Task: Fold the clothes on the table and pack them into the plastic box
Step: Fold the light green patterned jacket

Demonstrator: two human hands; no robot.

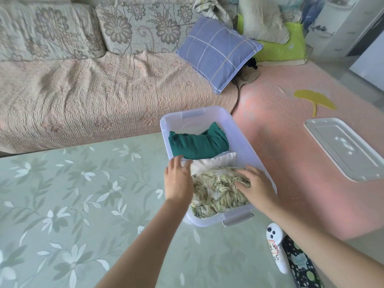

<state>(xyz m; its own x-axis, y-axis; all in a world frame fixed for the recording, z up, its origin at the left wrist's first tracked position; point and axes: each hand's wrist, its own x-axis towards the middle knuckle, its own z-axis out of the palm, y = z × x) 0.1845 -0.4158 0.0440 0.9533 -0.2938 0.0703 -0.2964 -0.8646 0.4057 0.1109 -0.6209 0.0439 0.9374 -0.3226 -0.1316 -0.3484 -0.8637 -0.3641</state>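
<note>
A person's two bare arms reach forward over a surface [83,204] covered in a pale green cloth printed with white flowers. A white handheld controller [276,252] lies at the surface's near right edge, beside a dark dotted fabric [301,269]. The clear plastic box [249,146] sits at the far right corner of the surface, lidless. The left hand [178,179] rests over the box's left rim, fingers straight and touching a white folded cloth [216,162]. The right hand [255,183], well apart from the left, lies with relaxed fingers on a leaf-print garment [216,194] packed in the near end of the box; neither hand grips anything. A dark green garment [197,144] fills the far end, with the white cloth between the two. The box's white lid [342,148] lies to the right on a pink cover [280,125], with a yellow leaf-shaped fan [315,98] beyond it. Behind the surface runs a sofa [93,94] under a beige quilted throw, backed by floral cushions [145,23]. A blue checked pillow [218,53] leans at its right end, near a lime-green cushion [282,46].
</note>
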